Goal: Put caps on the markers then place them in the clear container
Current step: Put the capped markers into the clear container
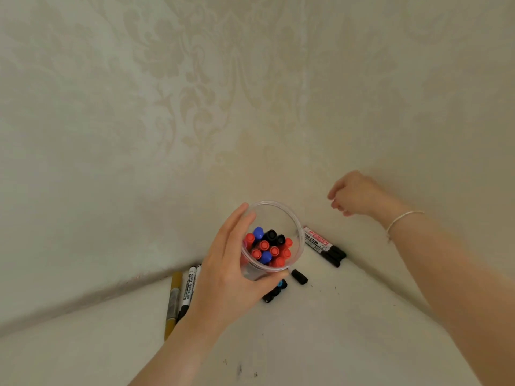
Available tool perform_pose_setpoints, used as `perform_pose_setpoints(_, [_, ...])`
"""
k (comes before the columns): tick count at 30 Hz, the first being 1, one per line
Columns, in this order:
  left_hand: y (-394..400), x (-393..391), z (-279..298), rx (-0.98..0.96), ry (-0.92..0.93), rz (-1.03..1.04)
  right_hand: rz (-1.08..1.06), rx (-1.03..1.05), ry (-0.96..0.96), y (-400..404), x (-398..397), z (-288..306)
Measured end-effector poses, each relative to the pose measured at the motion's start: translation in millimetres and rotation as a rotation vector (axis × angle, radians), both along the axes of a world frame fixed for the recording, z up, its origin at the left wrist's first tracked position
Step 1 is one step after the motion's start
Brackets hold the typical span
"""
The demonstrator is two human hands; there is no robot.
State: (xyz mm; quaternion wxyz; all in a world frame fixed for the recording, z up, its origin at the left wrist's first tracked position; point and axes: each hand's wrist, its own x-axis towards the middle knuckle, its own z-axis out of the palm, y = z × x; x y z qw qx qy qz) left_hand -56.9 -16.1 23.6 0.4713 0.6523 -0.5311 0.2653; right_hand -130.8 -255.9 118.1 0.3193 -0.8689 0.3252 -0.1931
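White tabletop (320, 344), marked with small dark specks, is filling the near part of the view. Lying on it at about 8 o'clock from the clear container (298, 235) are a gold marker (173, 302) and a whiteboard marker (187, 293) with a black cap, side by side, both partly hidden under the left wrist. The left hand (225, 277) is gripping the container from its 9 o'clock side, fingers curling over the far rim and thumb hooking round the near rim. Standing inside the container are capped markers (269, 247), caps up: mostly red, two blue, two black. Just below the container, at 6 o'clock, a loose black cap (299, 276) is lying on the tabletop, and next to it a dark cluster with a blue piece (274, 292) is peeking out from behind the thumb; whether those are caps or markers cannot be told. At 3 o'clock from the container, black-capped markers (324, 246) are lying together against the wall. Farther off, at about 2 o'clock, the right hand (354, 195) is hanging in the air in front of the patterned wallpaper (195, 93), fingers loosely curled and holding nothing, a thin bracelet (402, 220) sitting on its wrist.
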Motion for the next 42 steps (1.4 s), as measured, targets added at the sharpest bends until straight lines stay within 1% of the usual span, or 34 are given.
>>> perform_pose_setpoints(3, [-4.6, 1.3, 3.2, 0.007, -0.076, 0.044, 0.003, -0.072, 0.309, -15.8, 16.5, -58.8])
perform_pose_setpoints(5, [-6.8, 2.2, 5.6, 0.015, -0.110, 0.073, 0.026, -0.165, 0.413, -15.5, 22.5, -84.9])
perform_pose_setpoints(9, [-5.9, 7.1, 8.2, 0.018, -0.124, 0.085, 0.076, -0.331, 0.478, -11.8, 37.1, -116.8])
perform_pose_setpoints(12, [-2.0, 13.0, 9.4, 0.016, -0.124, 0.123, 0.036, -0.509, 0.544, -5.7, 47.6, -133.0])
perform_pose_setpoints(13, [-0.9, 14.7, 9.3, 0.011, -0.119, 0.128, 0.013, -0.526, 0.582, -3.2, 50.7, -135.4])
perform_pose_setpoints(16, [3.3, 17.7, 8.7, 0.003, -0.111, 0.140, -0.049, -0.492, 0.665, 3.1, 59.6, -141.1])
perform_pose_setpoints(20, [7.5, 22.3, 7.9, 0.000, -0.136, 0.140, -0.083, -0.459, 0.649, 7.7, 62.7, -142.5])
perform_pose_setpoints(25, [10.9, 23.3, 7.2, 0.005, -0.130, 0.127, -0.037, -0.461, 0.635, 5.2, 60.2, -139.4])
perform_pose_setpoints(27, [13.0, 22.6, 7.9, 0.009, -0.107, 0.129, 0.000, -0.387, 0.582, -1.6, 57.6, -139.0])
perform_pose_setpoints(32, [14.7, 15.7, 9.7, -0.003, -0.066, 0.116, 0.110, 0.022, 0.380, -2.4, 34.8, -113.7])
perform_pose_setpoints(37, [14.8, 12.0, 6.3, 0.004, -0.028, 0.078, 0.058, 0.469, 0.123, -1.8, 18.7, -96.9])
perform_pose_setpoints(40, [16.3, 8.4, 1.2, 0.025, 0.010, 0.050, 0.060, 0.628, -0.022, 3.8, 9.8, -80.6])
perform_pose_setpoints(42, [17.8, 5.0, -1.3, 0.038, 0.006, 0.050, 0.065, 0.672, -0.087, 6.6, 5.4, -69.1])
